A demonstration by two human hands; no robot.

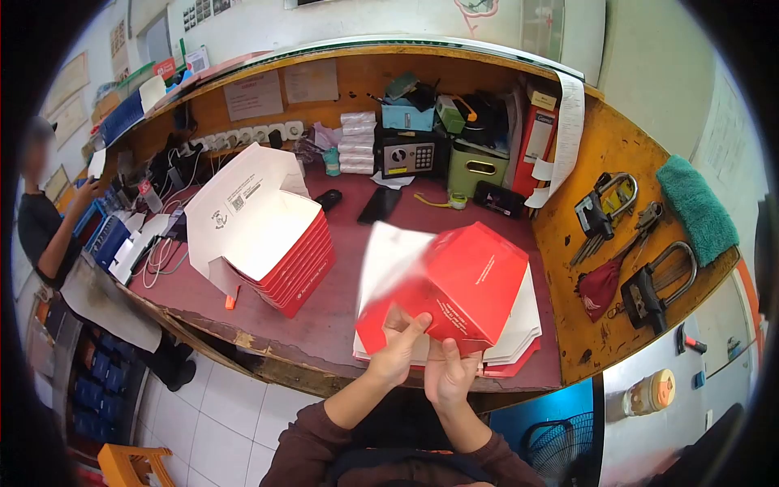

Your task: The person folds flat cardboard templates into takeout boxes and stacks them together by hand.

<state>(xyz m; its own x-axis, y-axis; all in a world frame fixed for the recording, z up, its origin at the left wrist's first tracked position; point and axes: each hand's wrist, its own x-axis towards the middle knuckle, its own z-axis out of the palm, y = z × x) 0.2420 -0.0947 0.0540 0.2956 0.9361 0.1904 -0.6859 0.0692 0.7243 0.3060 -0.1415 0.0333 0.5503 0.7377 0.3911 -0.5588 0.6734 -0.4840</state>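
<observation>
A red cardboard box (pixel 479 280), partly folded, is held up over the desk's front edge with small white print on its sides. My left hand (pixel 398 345) pinches its lower left side, thumb on the outside. Below the box's near corner, my right hand (pixel 451 369) grips its bottom edge with the thumb up. One flap at the left is smeared by motion. Under the box lies a pile of flat white-and-red box sheets (pixel 523 325). To the left stands a tilted stack of nested red boxes (pixel 296 276), white inside, with the lid flaps raised.
Behind are a phone (pixel 380 205), a small safe (pixel 410 156), a green tin (pixel 475 173) and white rolls (pixel 357 142). Padlocks (pixel 645 304) and a green cloth (pixel 696 209) lie along the right ledge. Another person (pixel 53 219) stands at the far left.
</observation>
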